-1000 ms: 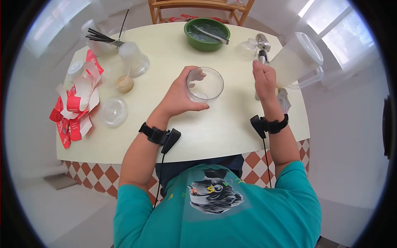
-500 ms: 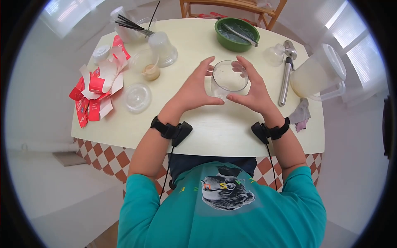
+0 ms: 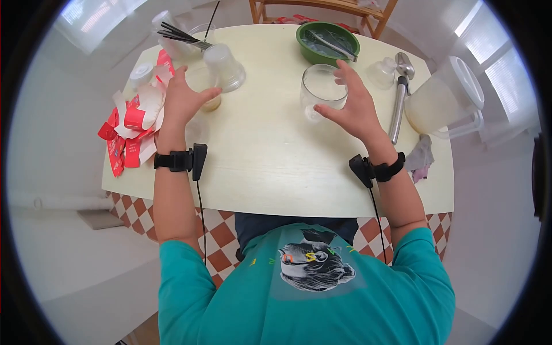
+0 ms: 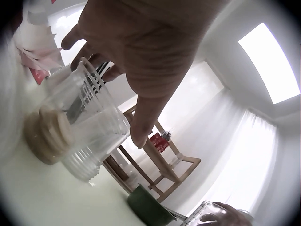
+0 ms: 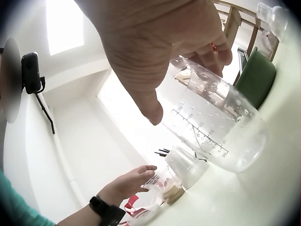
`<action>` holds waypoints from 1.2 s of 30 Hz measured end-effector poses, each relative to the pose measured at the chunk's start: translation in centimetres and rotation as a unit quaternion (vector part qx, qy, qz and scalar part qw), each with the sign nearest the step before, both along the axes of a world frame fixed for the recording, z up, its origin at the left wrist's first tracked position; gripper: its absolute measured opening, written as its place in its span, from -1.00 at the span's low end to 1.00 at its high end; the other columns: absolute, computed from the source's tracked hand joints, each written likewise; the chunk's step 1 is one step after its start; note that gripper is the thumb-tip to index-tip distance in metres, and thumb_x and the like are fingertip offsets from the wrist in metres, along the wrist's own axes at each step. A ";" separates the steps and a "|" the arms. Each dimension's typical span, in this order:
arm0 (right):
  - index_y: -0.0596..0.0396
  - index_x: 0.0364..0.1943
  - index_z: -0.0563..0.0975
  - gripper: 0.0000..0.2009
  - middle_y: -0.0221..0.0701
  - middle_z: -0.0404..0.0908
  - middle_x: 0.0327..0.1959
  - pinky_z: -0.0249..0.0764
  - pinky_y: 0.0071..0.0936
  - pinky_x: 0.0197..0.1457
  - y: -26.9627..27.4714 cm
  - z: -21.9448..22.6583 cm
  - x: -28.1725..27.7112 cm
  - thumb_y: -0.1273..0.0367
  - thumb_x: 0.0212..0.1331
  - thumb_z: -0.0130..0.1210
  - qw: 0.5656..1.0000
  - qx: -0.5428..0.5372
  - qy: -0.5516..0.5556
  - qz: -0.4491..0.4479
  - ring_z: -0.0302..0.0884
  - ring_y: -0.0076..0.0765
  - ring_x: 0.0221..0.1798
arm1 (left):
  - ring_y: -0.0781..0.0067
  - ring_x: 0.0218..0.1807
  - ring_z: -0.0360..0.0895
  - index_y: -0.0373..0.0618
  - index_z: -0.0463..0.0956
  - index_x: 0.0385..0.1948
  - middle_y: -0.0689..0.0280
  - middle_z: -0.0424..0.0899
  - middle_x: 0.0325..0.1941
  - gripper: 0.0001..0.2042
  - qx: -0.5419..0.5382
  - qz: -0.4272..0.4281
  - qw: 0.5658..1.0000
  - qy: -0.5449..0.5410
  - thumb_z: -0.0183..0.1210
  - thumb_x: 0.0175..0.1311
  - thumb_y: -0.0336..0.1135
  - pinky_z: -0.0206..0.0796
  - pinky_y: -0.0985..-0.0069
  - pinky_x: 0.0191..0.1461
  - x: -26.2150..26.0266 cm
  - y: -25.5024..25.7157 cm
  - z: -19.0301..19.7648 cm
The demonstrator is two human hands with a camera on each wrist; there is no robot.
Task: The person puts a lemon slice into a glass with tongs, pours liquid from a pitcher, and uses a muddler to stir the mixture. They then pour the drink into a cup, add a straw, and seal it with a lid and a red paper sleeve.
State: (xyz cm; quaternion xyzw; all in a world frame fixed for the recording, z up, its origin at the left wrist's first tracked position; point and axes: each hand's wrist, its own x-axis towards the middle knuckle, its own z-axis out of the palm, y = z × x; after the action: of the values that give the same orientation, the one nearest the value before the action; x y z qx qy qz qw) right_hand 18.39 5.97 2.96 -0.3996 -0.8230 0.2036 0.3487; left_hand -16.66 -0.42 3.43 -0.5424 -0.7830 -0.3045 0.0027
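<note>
A clear glass with measuring marks (image 5: 207,127) stands upright on the table (image 3: 264,167), droplets on its wall. My right hand (image 3: 356,106) curls round the glass's right side, thumb at the front and fingers behind its rim. To the left, my left hand (image 3: 184,100) is spread, with thumb and fingers apart and nothing held. It hovers by a clear plastic cup with a light brown substance at its bottom (image 4: 49,136), partly covered in the head view. Upside-down clear cups (image 3: 223,66) stand just behind that cup.
Torn red and white packaging (image 3: 135,118) lies at the left. Black straws (image 3: 181,35), a green bowl (image 3: 316,54) with tongs, and a small clear bottle (image 3: 381,73) stand farther back. A metal tool (image 3: 398,109), a lidded pitcher (image 3: 440,95) and a grey cloth (image 3: 421,154) are at the right.
My left hand has left the glass and moved left to the brown-filled cup. My right hand, empty a second ago, came to the glass, which now stands slightly farther back.
</note>
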 end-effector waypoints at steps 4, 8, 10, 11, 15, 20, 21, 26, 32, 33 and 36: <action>0.15 0.34 0.13 -0.03 -0.11 0.39 0.18 0.37 -0.25 0.22 0.0 0.4 0.1 0.12 -0.22 0.41 1.000 -0.009 -0.015 -0.021 0.40 -0.08 0.21 | 0.00 0.25 0.36 -0.30 0.22 0.23 -0.10 0.37 0.22 -0.07 -0.001 -0.014 0.999 -0.030 0.48 -0.26 -0.05 0.26 0.27 0.25 0.5 0.2 -0.6; 0.15 0.34 0.13 -0.03 -0.11 0.39 0.17 0.38 -0.26 0.21 0.0 0.2 0.1 0.11 -0.21 0.40 0.999 -0.004 -0.023 -0.026 0.42 -0.08 0.19 | 0.02 0.22 0.38 -0.23 0.22 0.23 -0.03 0.39 0.21 -0.09 -0.021 -0.025 0.998 -0.062 0.48 -0.27 -0.12 0.30 0.23 0.21 2.9 -1.4 -0.2; 0.15 0.34 0.13 -0.03 -0.12 0.38 0.18 0.39 -0.28 0.20 -0.3 0.5 0.1 0.09 -0.20 0.39 0.999 -0.019 -0.032 -0.032 0.43 -0.08 0.18 | 0.04 0.23 0.36 -0.23 0.23 0.22 -0.01 0.38 0.19 -0.10 -0.014 -0.067 0.995 -0.077 0.48 -0.28 -0.14 0.28 0.26 0.24 4.8 -2.3 0.0; 0.15 0.34 0.13 -0.03 -0.12 0.38 0.18 0.39 -0.28 0.20 -0.3 0.5 0.2 0.09 -0.20 0.39 0.999 -0.020 -0.033 -0.032 0.43 -0.08 0.18 | 0.05 0.25 0.35 -0.23 0.24 0.21 0.00 0.38 0.18 -0.11 -0.006 -0.110 0.990 -0.092 0.49 -0.28 -0.16 0.26 0.30 0.27 5.8 -2.6 0.0; 0.15 0.33 0.16 -0.03 -0.14 0.41 0.12 0.42 -0.28 0.14 -0.8 1.4 0.4 0.09 -0.23 0.40 0.996 -0.016 -0.059 -0.064 0.47 -0.11 0.10 | 0.07 0.26 0.33 -0.21 0.25 0.20 0.04 0.34 0.20 -0.11 0.006 -0.198 0.966 -0.166 0.51 -0.32 -0.20 0.27 0.28 0.26 9.3 -2.3 -0.3; 0.18 0.27 0.25 -0.05 -0.15 0.45 -0.01 0.45 -0.27 0.07 -1.7 2.8 1.0 0.07 -0.29 0.42 0.985 -0.013 -0.151 -0.083 0.48 -0.11 0.02 | 0.14 0.28 0.32 -0.10 0.14 0.29 0.12 0.29 0.28 -0.01 0.055 -0.237 0.939 -0.245 0.53 -0.35 -0.27 0.23 0.16 0.28 11.1 -0.5 -1.8; 0.23 0.23 0.28 -0.07 -0.15 0.45 -0.03 0.43 -0.26 0.08 -1.9 3.1 1.1 0.05 -0.30 0.41 0.984 -0.016 -0.155 -0.087 0.46 -0.09 0.03 | 0.14 0.28 0.32 -0.10 0.14 0.29 0.12 0.29 0.28 -0.01 0.057 -0.237 0.937 -0.249 0.53 -0.35 -0.27 0.23 0.16 0.28 11.1 -0.4 -2.1; 0.28 0.21 0.30 -0.05 -0.10 0.44 -0.01 0.39 -0.25 0.13 -2.7 3.7 1.5 -0.02 -0.30 0.40 0.977 -0.020 -0.190 -0.089 0.42 -0.03 0.09 | 0.13 0.35 0.24 -0.15 -0.01 0.35 0.00 0.24 0.31 0.11 0.063 -0.243 0.852 -0.460 0.55 -0.40 -0.36 0.16 0.27 0.38 10.2 -0.3 -4.2; 0.29 0.16 0.37 -0.24 -0.06 0.47 0.07 0.31 -0.27 0.23 1.2 6.0 3.6 -0.03 0.00 0.25 0.998 -0.005 -0.053 -0.020 0.38 -0.07 0.19 | 0.18 0.38 0.23 -0.23 0.07 0.32 0.06 0.32 0.28 0.05 -0.015 -0.269 0.840 -0.471 0.54 -0.39 -0.41 0.09 0.31 0.41 9.1 -0.5 -5.0; 0.29 0.16 0.37 -0.24 -0.06 0.47 0.07 0.31 -0.27 0.23 3.0 6.0 3.5 -0.03 0.00 0.25 0.998 -0.003 -0.055 -0.020 0.38 -0.07 0.19 | 0.18 0.38 0.23 -0.23 0.07 0.32 0.06 0.32 0.28 0.05 -0.013 -0.270 0.839 -0.472 0.54 -0.39 -0.41 0.09 0.31 0.41 9.0 -0.3 -5.0; 0.26 0.05 0.48 -0.36 -0.10 0.57 -0.09 0.40 -0.30 0.09 8.9 5.2 3.1 0.01 0.01 0.24 0.994 0.018 -0.104 -0.035 0.50 -0.13 0.03 | 0.19 0.37 0.24 -0.29 0.15 0.27 0.09 0.36 0.26 -0.03 -0.065 -0.290 0.853 -0.430 0.52 -0.36 -0.43 0.10 0.35 0.40 8.9 0.8 -5.7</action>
State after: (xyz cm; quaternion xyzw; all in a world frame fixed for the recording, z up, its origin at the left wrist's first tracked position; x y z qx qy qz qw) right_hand 21.44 14.90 8.20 -0.4410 -0.8439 0.1338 0.2748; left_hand -7.78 0.40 -2.29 -0.5588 -0.5316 -0.4422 -0.4577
